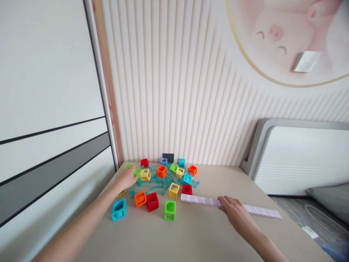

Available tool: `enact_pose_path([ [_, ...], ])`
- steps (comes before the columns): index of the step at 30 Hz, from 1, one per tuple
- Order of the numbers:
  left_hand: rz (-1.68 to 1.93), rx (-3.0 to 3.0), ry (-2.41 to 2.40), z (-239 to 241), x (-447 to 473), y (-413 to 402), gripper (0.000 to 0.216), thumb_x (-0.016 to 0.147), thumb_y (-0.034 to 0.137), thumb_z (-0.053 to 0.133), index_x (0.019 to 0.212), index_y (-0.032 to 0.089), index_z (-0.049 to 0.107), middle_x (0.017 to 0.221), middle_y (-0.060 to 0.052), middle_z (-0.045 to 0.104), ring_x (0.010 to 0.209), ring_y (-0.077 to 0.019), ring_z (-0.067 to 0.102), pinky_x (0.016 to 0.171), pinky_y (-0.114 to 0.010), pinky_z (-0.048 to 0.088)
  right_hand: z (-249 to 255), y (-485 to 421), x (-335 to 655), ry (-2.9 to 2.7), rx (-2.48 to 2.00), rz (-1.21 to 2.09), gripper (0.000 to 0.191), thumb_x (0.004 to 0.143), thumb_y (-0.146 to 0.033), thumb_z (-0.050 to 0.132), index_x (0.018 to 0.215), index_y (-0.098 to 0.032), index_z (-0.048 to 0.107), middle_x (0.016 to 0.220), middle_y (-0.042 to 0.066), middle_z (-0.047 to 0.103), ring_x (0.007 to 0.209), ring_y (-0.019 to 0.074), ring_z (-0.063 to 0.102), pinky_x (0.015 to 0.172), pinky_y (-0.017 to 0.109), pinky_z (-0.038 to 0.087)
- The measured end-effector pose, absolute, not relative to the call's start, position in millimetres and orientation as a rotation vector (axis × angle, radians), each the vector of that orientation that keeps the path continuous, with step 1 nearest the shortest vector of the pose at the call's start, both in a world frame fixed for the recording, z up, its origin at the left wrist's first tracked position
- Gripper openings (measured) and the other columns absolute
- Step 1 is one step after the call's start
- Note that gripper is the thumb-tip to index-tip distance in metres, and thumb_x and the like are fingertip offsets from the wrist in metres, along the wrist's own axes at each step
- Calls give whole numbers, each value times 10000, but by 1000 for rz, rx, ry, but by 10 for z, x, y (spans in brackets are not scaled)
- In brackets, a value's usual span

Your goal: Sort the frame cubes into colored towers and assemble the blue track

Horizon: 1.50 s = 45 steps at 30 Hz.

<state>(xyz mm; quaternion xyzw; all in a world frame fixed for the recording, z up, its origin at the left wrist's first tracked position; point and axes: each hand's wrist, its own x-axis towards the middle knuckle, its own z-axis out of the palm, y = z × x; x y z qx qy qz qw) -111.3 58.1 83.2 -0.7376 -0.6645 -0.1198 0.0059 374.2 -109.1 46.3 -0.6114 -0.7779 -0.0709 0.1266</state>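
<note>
At the back left of the table, my left hand has its fingers closed at a green open-sided block. Another green block shows just behind that hand, and a yellow block is right beside it. My right hand lies across a long lavender strip with pale cross bands, its fingers bent over the strip. The strip lies slantwise on the table and sticks out on both sides of the hand. Part of a yellow piece shows under my left wrist.
Several translucent teal track pieces lie tangled among coloured blocks. Nearer are a blue block, an orange block, a red block and a green block. A ribbed wall borders the table behind; a white cabinet stands left.
</note>
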Motion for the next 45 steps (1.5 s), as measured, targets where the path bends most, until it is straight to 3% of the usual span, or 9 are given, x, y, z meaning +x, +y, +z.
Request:
enact_pose_path([
  [3,-495,-2291,-1995,1062,-973,436,420,979,330,415,1314,116,551,1297,-203,617,1209,-330,611,1020,-444,465,606,-1088,3740,-2221,-1669,-274,141,1004,-208,497,1089,-226,609,969,76,709,852,244,702,761,363,512],
  [7,-948,-2577,-1475,1448,-541,89,411,1028,416,374,1366,216,495,1307,-102,626,1180,-236,632,996,-376,509,895,-946,3517,-2223,-1531,-410,230,1059,-276,378,1123,-230,594,946,79,684,799,227,672,718,341,483],
  [9,-898,-2687,-1245,1616,-287,-79,468,1023,459,397,1421,219,450,1370,-104,591,1270,-239,576,1067,-386,468,1059,-816,3325,-2249,-1481,-481,248,1064,-279,369,1157,-221,593,941,81,674,802,226,654,733,344,463],
  [12,-684,-2672,-1153,1783,3,-208,526,957,532,527,1373,211,525,1337,-133,611,1236,-303,590,1045,-448,473,1324,-589,3019,-2265,-1457,-559,244,1056,-252,393,1179,-204,598,937,82,659,831,233,622,768,354,429],
  [17,-408,-2527,-1450,1928,84,-88,213,958,248,546,1142,199,642,992,-111,733,922,-278,718,775,-353,524,1796,-276,2640,-2295,-1388,-518,277,1051,-216,370,1129,-183,634,944,86,668,864,213,615,796,327,387],
  [19,-382,-2451,-1559,1988,8,4,165,947,184,517,1029,209,658,907,-97,745,845,-269,729,699,-325,498,1921,-202,2532,-2312,-1332,-510,283,1048,-304,402,1114,-180,649,914,81,671,842,208,617,779,320,380],
  [23,-352,-2368,-1699,2076,-158,143,82,898,261,599,930,241,671,827,-78,756,812,-290,734,643,-311,459,1985,-130,2367,-2316,-1254,-519,392,989,-523,509,1138,-194,662,854,63,679,786,196,628,712,296,370],
  [34,-331,-2396,-1581,2072,-142,157,71,889,258,606,836,234,648,796,-56,760,770,-242,723,617,-276,414,2005,-12,2495,-2321,-1303,-445,418,1019,-504,426,840,-195,642,686,28,651,614,158,597,582,280,239],
  [45,-1096,-2479,-1347,2055,-38,44,118,865,181,543,774,219,608,665,6,661,598,-143,623,578,-240,385,2046,-124,2574,-2279,-1294,-50,492,1021,-561,352,721,-214,529,537,-16,521,468,132,497,521,257,209],
])
